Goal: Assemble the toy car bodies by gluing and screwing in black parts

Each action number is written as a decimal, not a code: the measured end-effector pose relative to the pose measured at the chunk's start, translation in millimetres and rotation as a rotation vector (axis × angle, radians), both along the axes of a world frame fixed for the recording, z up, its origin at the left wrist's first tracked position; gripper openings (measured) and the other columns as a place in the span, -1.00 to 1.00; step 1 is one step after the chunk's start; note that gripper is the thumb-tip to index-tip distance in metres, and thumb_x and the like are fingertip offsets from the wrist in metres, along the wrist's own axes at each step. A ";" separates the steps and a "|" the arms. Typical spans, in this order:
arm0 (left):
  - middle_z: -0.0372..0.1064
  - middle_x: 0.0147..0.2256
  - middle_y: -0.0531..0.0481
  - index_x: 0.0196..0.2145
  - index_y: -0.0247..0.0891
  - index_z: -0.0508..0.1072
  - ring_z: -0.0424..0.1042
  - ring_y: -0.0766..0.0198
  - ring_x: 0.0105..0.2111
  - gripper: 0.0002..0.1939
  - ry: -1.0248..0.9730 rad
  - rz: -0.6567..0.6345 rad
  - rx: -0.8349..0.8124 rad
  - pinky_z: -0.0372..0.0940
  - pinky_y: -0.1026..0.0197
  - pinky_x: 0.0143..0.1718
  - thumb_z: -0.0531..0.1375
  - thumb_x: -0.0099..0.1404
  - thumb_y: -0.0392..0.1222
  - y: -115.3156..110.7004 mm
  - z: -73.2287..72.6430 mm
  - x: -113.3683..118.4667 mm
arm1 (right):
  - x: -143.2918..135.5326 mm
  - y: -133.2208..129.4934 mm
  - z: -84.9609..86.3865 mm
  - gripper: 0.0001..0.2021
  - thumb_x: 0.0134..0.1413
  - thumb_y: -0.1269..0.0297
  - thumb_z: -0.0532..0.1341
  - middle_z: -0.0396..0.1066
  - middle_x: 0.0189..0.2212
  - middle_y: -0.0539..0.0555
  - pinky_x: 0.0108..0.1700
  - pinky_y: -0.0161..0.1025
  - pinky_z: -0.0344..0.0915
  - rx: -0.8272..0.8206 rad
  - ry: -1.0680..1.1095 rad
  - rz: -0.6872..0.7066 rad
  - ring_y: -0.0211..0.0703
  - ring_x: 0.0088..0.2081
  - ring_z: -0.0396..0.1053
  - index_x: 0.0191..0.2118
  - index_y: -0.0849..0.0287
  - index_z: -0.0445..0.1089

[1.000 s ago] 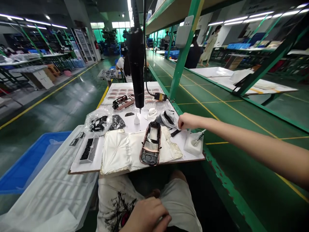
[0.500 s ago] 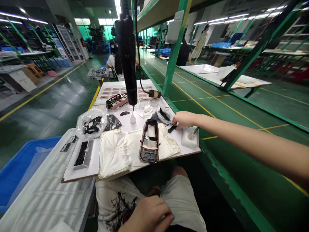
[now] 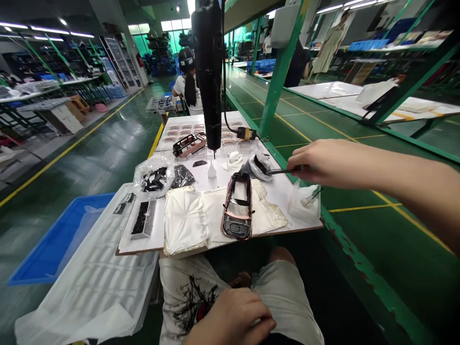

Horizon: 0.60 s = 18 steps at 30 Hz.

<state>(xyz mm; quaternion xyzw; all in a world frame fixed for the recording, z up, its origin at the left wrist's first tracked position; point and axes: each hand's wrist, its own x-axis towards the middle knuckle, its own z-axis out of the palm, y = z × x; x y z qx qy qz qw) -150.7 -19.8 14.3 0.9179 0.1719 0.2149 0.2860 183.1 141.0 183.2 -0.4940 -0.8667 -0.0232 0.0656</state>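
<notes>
Head view is showing the person's right hand (image 3: 312, 160) over the far right of the white tabletop (image 3: 154, 238), with its fingers closing together on a dark, slender tool (image 3: 282, 171). The palm is hiding the tool's rear end, and the thin front end is meeting the mouth of a plastic bag (image 3: 256, 173); whether it is touching the black parts (image 3: 260, 164) inside, I cannot tell. The right forearm is running out of the picture at the right edge.

Low in the view, the left hand (image 3: 237, 314) is resting above the lap, its fingers curling downward. Its palm is facing away, so I cannot tell whether it is gripping anything. The left forearm is being cut off by the bottom edge and is covering part of the dark print on the shorts (image 3: 187, 287).

A toy car body (image 3: 237, 207) is lying on the white padded cloth (image 3: 187, 218), between the hands. A black power screwdriver (image 3: 208, 72) is hanging above the tabletop, its top going out of frame, its bit pointing down near a small white bottle (image 3: 212, 170). Ahead, a seated person's cap (image 3: 186, 56) is bearing a pale mark too small to be read.
</notes>
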 end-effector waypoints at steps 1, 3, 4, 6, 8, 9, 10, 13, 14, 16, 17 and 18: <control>0.54 -0.42 0.05 -0.28 -0.21 0.48 0.51 0.32 -0.42 -0.84 -0.018 -0.004 0.005 0.25 0.23 -0.46 0.16 0.44 -0.14 2.9 9.0 0.2 | -14.4 -14.0 -7.6 -0.77 0.21 0.13 0.33 0.53 -0.34 0.21 -0.21 -0.15 0.31 0.059 0.064 -0.014 0.02 -0.25 0.47 -0.12 0.12 0.64; 0.54 -0.43 0.03 -0.27 -0.23 0.49 0.49 0.33 -0.44 -0.83 -0.050 -0.005 0.028 0.26 0.23 -0.47 0.15 0.45 -0.16 9.8 32.4 0.0 | -52.8 -44.5 -28.4 -0.74 0.23 0.12 0.33 0.52 -0.27 0.21 -0.20 -0.16 0.33 0.137 0.167 -0.013 0.02 -0.21 0.46 -0.04 0.11 0.62; 0.53 -0.44 0.03 -0.27 -0.23 0.49 0.48 0.32 -0.45 -0.84 -0.074 0.008 0.048 0.26 0.23 -0.48 0.15 0.45 -0.18 13.5 45.4 -0.7 | -73.4 -59.0 -39.2 -0.74 0.24 0.13 0.33 0.51 -0.25 0.21 -0.20 -0.16 0.34 0.175 0.214 -0.006 0.01 -0.20 0.45 -0.02 0.10 0.60; 0.54 -0.42 0.01 -0.23 -0.24 0.50 0.48 0.31 -0.43 -0.89 -0.155 0.093 0.089 0.32 0.24 -0.46 0.17 0.43 -0.24 21.0 69.2 -3.3 | -109.3 -82.2 -56.8 -0.77 0.30 0.22 0.29 0.50 -0.24 0.19 -0.22 -0.18 0.36 0.278 0.302 -0.004 -0.02 -0.21 0.44 0.01 0.09 0.58; 0.56 -0.33 -0.04 -0.13 -0.28 0.51 0.51 0.30 -0.33 -0.86 -0.248 0.246 0.132 0.44 0.28 -0.32 0.19 0.39 -0.36 28.5 84.1 -6.5 | -131.7 -94.8 -67.6 -0.78 0.35 0.35 0.23 0.48 -0.23 0.19 -0.23 -0.19 0.37 0.402 0.369 -0.009 -0.06 -0.22 0.42 0.03 0.15 0.54; 0.56 -0.25 -0.08 -0.06 -0.29 0.50 0.53 0.28 -0.24 -0.79 -0.272 0.337 0.161 0.48 0.28 -0.20 0.19 0.37 -0.41 32.0 87.0 -7.8 | -137.7 -97.2 -71.3 -0.78 0.36 0.42 0.21 0.48 -0.24 0.19 -0.24 -0.19 0.37 0.464 0.394 -0.007 -0.07 -0.23 0.41 0.03 0.20 0.53; 0.55 -0.16 -0.13 0.01 -0.31 0.48 0.53 0.26 -0.14 -0.71 -0.271 0.425 0.190 0.50 0.26 -0.07 0.18 0.36 -0.45 35.0 87.0 -8.5 | -141.0 -97.7 -74.6 -0.78 0.36 0.47 0.20 0.47 -0.25 0.19 -0.24 -0.18 0.37 0.520 0.412 0.000 -0.07 -0.24 0.40 0.03 0.25 0.51; 0.44 0.09 -0.28 0.21 -0.34 0.36 0.45 0.16 0.14 -0.54 -0.164 0.626 0.268 0.45 0.12 0.20 0.15 0.37 -0.46 40.4 74.4 -5.8 | -142.1 -94.7 -85.7 -0.78 0.32 0.53 0.22 0.44 -0.28 0.21 -0.27 -0.16 0.38 0.600 0.428 0.032 -0.06 -0.26 0.37 0.02 0.34 0.50; 0.39 0.15 -0.32 0.26 -0.36 0.30 0.40 0.13 0.20 -0.49 -0.126 0.656 0.287 0.44 0.08 0.24 0.14 0.37 -0.45 40.9 68.5 -3.3 | -141.5 -94.1 -90.2 -0.78 0.32 0.54 0.22 0.43 -0.28 0.21 -0.28 -0.17 0.39 0.594 0.426 0.038 -0.06 -0.27 0.36 0.02 0.36 0.50; 0.31 0.22 -0.40 0.31 -0.40 0.22 0.34 0.05 0.27 -0.43 -0.066 0.678 0.324 0.44 -0.02 0.26 0.13 0.37 -0.44 40.7 57.6 3.1 | -141.1 -94.8 -99.1 -0.79 0.33 0.55 0.20 0.42 -0.28 0.22 -0.30 -0.19 0.41 0.554 0.423 0.040 -0.07 -0.27 0.37 0.01 0.39 0.51; 0.29 0.23 -0.43 0.32 -0.43 0.20 0.33 0.01 0.28 -0.42 -0.041 0.678 0.343 0.45 -0.07 0.26 0.13 0.36 -0.43 40.4 53.3 6.3 | -141.4 -96.0 -103.1 -0.79 0.33 0.54 0.19 0.42 -0.28 0.22 -0.30 -0.20 0.42 0.529 0.422 0.038 -0.07 -0.27 0.37 0.01 0.39 0.51; 0.29 0.24 -0.45 0.32 -0.45 0.20 0.33 -0.03 0.28 -0.41 -0.017 0.674 0.359 0.45 -0.12 0.25 0.13 0.36 -0.43 40.2 49.9 9.3 | -141.8 -97.2 -106.6 -0.77 0.34 0.54 0.18 0.42 -0.28 0.23 -0.29 -0.19 0.44 0.504 0.419 0.033 -0.07 -0.26 0.38 0.02 0.39 0.50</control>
